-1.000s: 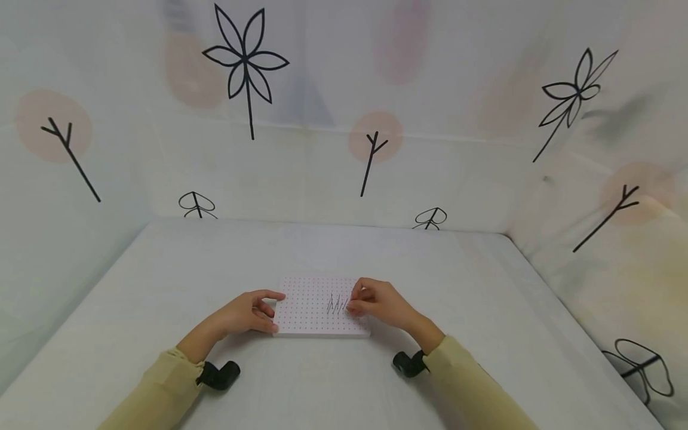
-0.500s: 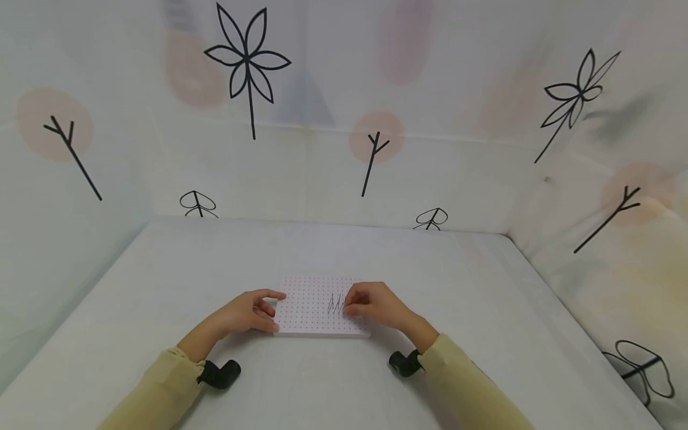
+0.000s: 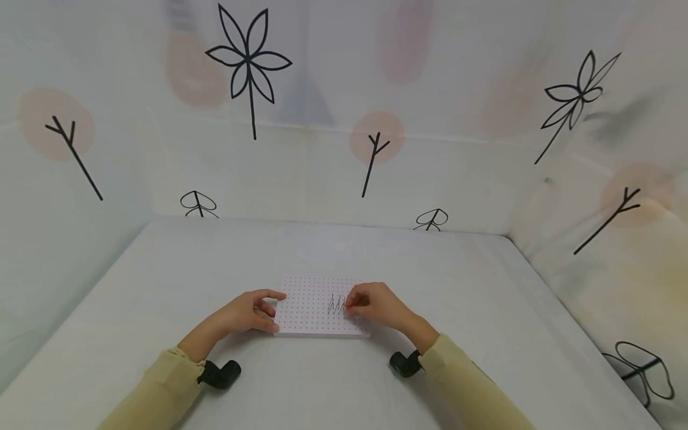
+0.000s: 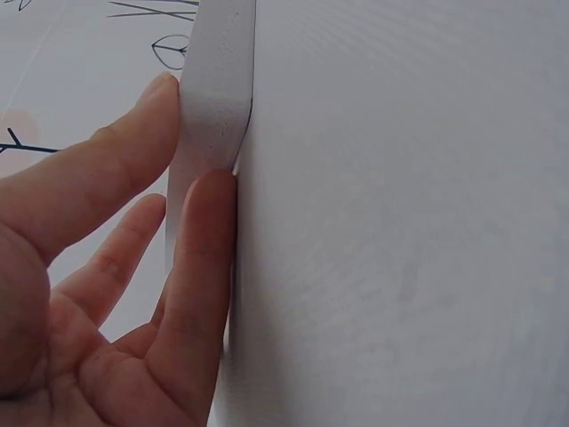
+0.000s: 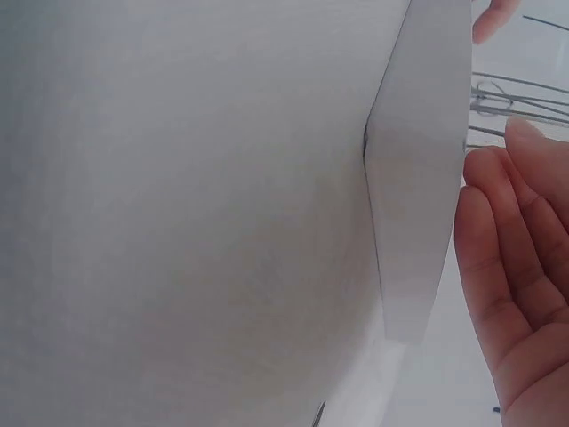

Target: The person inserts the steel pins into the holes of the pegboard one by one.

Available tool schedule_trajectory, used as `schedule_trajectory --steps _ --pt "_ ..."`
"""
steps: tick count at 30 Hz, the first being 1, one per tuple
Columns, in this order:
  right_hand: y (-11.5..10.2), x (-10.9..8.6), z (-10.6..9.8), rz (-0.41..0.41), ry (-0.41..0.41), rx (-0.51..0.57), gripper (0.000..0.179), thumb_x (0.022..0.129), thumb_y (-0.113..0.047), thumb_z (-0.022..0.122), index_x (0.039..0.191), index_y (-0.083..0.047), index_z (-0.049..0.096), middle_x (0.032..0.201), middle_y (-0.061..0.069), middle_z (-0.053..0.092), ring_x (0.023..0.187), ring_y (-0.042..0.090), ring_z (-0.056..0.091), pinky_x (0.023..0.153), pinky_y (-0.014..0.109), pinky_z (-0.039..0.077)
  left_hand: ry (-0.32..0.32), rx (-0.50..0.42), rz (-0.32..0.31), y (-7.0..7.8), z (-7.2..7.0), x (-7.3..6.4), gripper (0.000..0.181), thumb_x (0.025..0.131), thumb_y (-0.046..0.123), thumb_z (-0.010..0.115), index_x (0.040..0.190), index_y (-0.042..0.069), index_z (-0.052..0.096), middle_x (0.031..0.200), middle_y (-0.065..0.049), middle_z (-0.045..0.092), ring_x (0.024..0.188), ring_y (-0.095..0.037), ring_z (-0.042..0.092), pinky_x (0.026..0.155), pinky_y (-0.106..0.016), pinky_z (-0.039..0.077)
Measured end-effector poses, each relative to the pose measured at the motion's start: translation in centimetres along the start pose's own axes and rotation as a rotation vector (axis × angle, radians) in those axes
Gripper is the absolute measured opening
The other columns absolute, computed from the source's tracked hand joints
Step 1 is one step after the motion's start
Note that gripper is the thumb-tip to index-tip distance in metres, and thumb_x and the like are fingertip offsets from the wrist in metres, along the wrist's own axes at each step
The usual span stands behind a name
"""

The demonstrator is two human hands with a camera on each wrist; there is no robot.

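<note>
A white board [image 3: 301, 304] with a grid of small dotted holes lies on the table. Several thin dark metal pins [image 3: 332, 303] stand slanted in its right half. The left hand [image 3: 244, 312] rests at the board's left side, index fingertip on the edge and thumb at the near corner. In the left wrist view, a finger [image 4: 206, 231] lies along the board's side. The right hand [image 3: 378, 306] is over the board's right part, thumb and index finger pinching a thin pin at the row's right end. The fingers partly hide this pin.
White cloth covers the table [image 3: 317, 388]. A patterned cloth [image 3: 301, 173] hangs behind it and at both sides. A dark pointed tip [image 5: 318, 414] shows at the lower edge of the right wrist view. Each wrist wears a black camera [image 3: 220, 375].
The right hand has shifted slightly left and down to the row of pins, then stayed nearly still there. The left hand and the board have kept their places.
</note>
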State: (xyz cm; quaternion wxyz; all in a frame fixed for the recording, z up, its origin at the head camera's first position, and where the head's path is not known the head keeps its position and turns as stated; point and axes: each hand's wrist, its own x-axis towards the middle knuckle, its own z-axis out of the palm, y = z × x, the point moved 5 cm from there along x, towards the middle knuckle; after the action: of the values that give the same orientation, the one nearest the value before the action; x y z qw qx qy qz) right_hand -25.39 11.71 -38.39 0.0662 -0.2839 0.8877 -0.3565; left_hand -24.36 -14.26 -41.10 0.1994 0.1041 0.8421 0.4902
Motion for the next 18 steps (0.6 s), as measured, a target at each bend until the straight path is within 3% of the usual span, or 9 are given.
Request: schedule_trajectory --steps 18 --pt "0.9 -2.4 -1.5 -0.004 0.007 0.009 0.011 0.08 -0.001 0.071 0.085 -0.009 0.065 0.083 -0.006 0.063 0.076 0.009 0.058 0.073 0.024 0.048 0.035 0.004 -0.023 -0.1 0.1 -0.1 0.066 0.068 0.007 0.082 0.128 0.007 0.054 0.092 -0.008 0.055 0.077 -0.017 0.058 0.07 -0.03 0.047"
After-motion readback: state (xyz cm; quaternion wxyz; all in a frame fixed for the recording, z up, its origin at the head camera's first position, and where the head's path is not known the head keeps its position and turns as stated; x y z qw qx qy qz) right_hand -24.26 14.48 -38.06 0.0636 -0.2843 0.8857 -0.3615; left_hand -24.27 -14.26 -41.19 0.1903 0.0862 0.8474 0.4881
